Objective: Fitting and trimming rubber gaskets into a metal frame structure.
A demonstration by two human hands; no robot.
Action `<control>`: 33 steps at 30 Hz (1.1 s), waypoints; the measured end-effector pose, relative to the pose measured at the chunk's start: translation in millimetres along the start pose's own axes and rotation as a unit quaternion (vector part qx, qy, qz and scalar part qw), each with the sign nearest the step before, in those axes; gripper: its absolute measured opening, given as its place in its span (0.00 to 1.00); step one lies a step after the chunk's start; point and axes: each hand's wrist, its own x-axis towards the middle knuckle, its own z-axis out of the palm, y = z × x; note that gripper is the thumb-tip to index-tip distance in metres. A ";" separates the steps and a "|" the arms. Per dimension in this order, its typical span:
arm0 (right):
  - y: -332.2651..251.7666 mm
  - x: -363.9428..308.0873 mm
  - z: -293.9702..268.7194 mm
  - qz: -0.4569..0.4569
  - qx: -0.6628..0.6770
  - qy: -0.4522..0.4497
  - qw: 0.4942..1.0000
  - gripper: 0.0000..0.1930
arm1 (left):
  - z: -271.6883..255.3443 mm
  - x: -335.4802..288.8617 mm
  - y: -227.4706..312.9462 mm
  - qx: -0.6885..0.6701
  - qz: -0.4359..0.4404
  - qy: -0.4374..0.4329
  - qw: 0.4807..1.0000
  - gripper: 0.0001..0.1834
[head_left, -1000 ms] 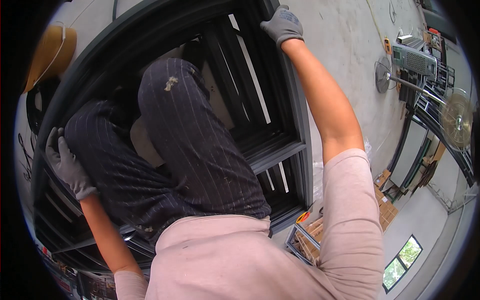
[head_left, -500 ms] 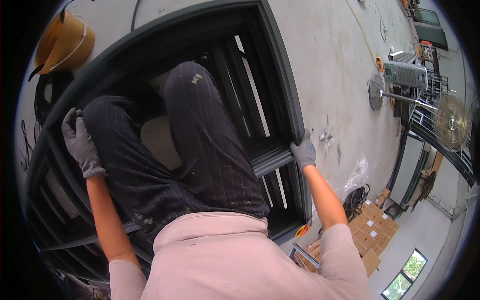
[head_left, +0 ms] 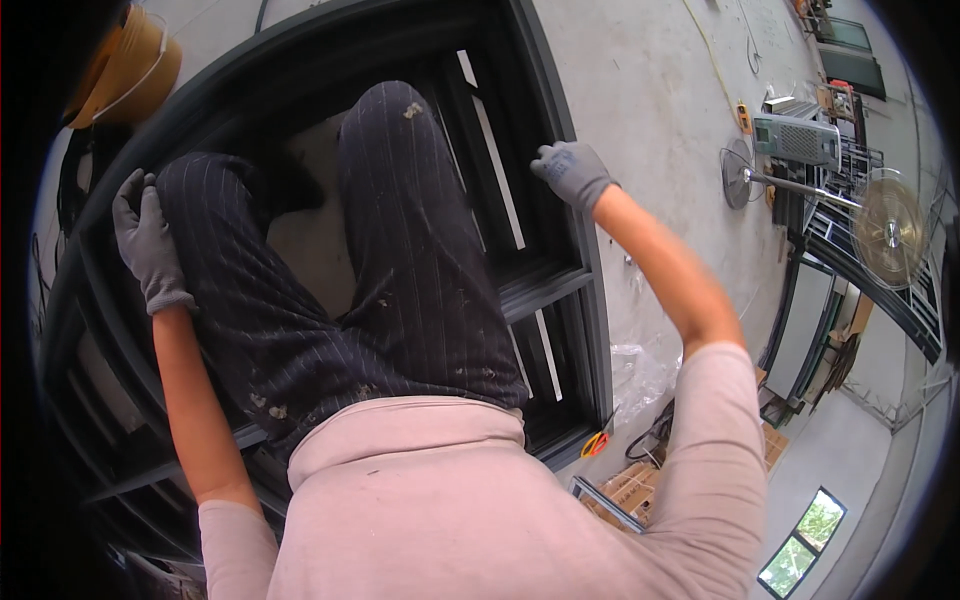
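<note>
A large dark grey metal frame with crossbars point(head_left: 548, 293) lies on the floor around my legs. My left hand point(head_left: 152, 245), in a grey glove, rests along its left bar beside my left knee, the fingers stretched out. Over the frame's right side bar, my gloved right hand point(head_left: 577, 175) is raised with its fingers curled into a loose fist. Nothing shows in that fist. White gaps point(head_left: 497, 165) show between the dark slats inside the frame.
A yellow bucket point(head_left: 140, 70) stands at the far left. On the right are a standing fan point(head_left: 888, 230), a grey-green boxy unit point(head_left: 797, 140) and clear plastic film point(head_left: 640, 372). Orange-handled scissors or pliers point(head_left: 595, 445) lie by the frame's near right corner, with cardboard boxes point(head_left: 635, 485) nearby.
My right hand has let go of the frame's right bar and moved up and away from me, its fingers now curled. The left hand stays on the left bar. My view has shifted slightly.
</note>
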 end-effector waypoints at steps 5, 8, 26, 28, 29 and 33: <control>-21.3 41.5 7.6 -0.026 -0.033 -0.140 0.989 0.08 | -8.8 -8.8 4.3 -0.028 -0.045 0.020 0.998 0.17; -25.2 45.7 16.3 -0.158 -0.142 -0.202 0.956 0.08 | -14.4 -8.7 -0.6 -0.044 -0.050 0.029 0.997 0.17; -22.5 24.3 30.8 -0.122 0.013 -0.101 0.987 0.06 | -17.6 0.1 -8.0 -0.032 -0.050 0.032 0.998 0.16; -21.5 23.3 26.1 -0.121 0.020 -0.082 0.989 0.06 | -16.6 0.2 -7.2 -0.017 -0.047 0.031 0.998 0.16; -16.1 23.8 25.1 -0.149 -0.041 -0.120 0.981 0.06 | -15.5 -0.3 -5.8 -0.016 -0.045 0.029 0.998 0.16; -20.2 28.9 30.4 -0.186 -0.142 -0.217 0.948 0.06 | -14.2 0.2 -3.9 0.007 -0.029 0.032 0.999 0.16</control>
